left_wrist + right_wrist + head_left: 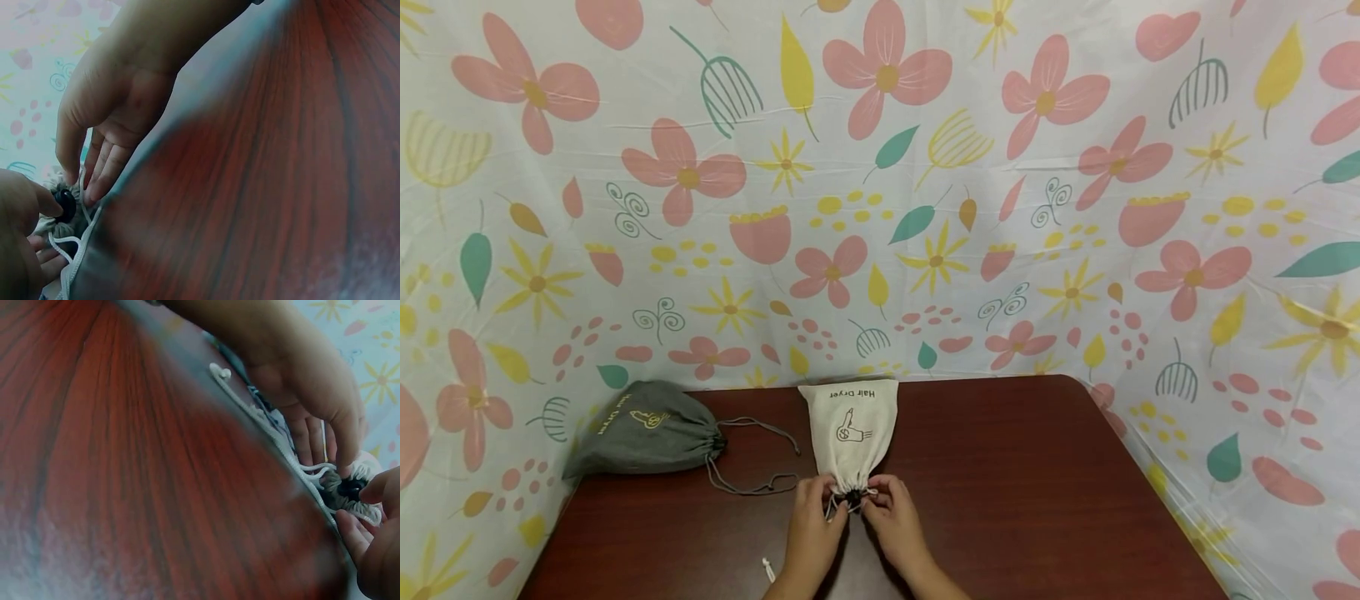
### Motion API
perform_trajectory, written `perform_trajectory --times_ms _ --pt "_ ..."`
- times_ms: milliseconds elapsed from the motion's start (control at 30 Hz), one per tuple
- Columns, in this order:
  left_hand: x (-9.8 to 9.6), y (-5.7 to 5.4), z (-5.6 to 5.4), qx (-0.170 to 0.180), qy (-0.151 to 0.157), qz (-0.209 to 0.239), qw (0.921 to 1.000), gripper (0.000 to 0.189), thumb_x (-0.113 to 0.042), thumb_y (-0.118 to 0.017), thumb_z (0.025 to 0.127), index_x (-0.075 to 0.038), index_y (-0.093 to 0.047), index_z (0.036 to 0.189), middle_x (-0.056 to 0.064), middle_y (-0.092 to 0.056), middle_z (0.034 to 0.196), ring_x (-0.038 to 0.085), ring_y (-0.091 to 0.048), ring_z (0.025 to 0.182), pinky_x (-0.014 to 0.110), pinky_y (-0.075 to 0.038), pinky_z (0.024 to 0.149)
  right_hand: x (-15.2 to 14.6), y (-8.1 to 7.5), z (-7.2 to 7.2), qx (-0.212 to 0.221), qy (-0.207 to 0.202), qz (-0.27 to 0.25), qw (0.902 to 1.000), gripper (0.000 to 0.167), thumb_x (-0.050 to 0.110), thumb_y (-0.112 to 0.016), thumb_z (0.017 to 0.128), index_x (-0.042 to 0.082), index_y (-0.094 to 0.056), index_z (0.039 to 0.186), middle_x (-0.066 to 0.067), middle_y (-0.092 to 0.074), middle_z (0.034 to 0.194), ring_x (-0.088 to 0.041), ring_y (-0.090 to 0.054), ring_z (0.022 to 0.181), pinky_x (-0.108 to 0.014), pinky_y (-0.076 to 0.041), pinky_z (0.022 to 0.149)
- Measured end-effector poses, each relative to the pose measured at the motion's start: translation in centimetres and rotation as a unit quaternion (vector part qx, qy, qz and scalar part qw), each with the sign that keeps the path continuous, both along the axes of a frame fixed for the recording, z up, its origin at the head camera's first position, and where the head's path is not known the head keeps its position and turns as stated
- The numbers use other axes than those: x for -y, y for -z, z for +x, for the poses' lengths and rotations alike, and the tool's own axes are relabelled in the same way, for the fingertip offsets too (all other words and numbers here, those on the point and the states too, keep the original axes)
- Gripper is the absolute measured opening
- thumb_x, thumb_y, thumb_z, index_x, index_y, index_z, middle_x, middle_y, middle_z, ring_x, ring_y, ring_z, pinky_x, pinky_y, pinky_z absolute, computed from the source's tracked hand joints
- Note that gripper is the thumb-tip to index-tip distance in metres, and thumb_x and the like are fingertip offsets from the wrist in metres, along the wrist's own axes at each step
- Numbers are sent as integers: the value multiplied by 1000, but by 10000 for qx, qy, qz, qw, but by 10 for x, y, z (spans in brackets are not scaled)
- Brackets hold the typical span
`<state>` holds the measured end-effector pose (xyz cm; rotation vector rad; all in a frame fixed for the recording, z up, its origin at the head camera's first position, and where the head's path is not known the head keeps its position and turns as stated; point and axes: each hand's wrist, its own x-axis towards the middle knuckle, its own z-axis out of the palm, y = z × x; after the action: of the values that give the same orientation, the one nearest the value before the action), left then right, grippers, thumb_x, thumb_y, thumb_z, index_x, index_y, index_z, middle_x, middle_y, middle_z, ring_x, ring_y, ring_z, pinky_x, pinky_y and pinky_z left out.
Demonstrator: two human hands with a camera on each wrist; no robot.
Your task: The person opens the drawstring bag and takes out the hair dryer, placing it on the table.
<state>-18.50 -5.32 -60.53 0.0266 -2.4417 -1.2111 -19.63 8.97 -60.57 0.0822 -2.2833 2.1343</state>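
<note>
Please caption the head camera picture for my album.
Left hand and right hand hold a cream bag at its gathered neck; a gray bag alongside.

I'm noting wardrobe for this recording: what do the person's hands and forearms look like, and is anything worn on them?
The left hand and right hand are bare, with no gloves or rings in sight. No sleeve shows on the left forearm or right forearm. A dark sliver by the right forearm, at the left wrist view's top edge, is too small to identify.

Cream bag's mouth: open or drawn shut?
Drawn shut: the cream bag narrows, its fabric gathered in pleats around the black toggle.
</note>
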Motion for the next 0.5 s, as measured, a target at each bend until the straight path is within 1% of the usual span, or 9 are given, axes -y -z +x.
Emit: perform_trajectory --times_ms 67,133,267,333,500 --pt "-1 1 -1 57 -68 94 9999 41 -2 -82 77 -10 -62 111 5 -53 102 16 -59 86 30 -51 74 0 0 -1 -40 26 203 9998 29 1 -67 93 -1 -57 120 -20 -53 124 -26 -67 107 -17 -55 79" --pt "-1 2 -2 111 -109 131 9998 41 -1 -82 78 -10 -62 112 6 -52 103 16 -58 86 29 -51 73 1 -1 -1 -135 67 452 9989 28 1 -67 93 -1 -57 120 -20 -53 123 -29 -68 106 -17 -56 77" --pt "-2 4 -6 129 -113 74 9998 38 1 -81 76 -11 -63 107 4 -53 102 14 -55 85 28 -48 71 6 -6 -2 -232 191 945 9951 26 -4 -66 91 -3 -57 116 -22 -57 118 -29 -68 99 -17 -55 73" --pt "-1 5 -7 108 -93 16 9999 36 2 -81 76 -11 -63 105 3 -54 101 15 -56 85 29 -48 72 8 -6 -4 -279 246 1045 9938 25 -8 -66 90 -5 -57 113 -24 -58 115 -30 -69 96 -18 -56 71" --pt "0 5 -12 91 -21 -90 9999 33 3 -78 75 -9 -64 102 3 -57 99 16 -55 85 29 -48 73 7 0 -9 -297 234 968 9946 25 -7 -68 89 -3 -58 112 -20 -60 113 -26 -69 92 -19 -57 68"
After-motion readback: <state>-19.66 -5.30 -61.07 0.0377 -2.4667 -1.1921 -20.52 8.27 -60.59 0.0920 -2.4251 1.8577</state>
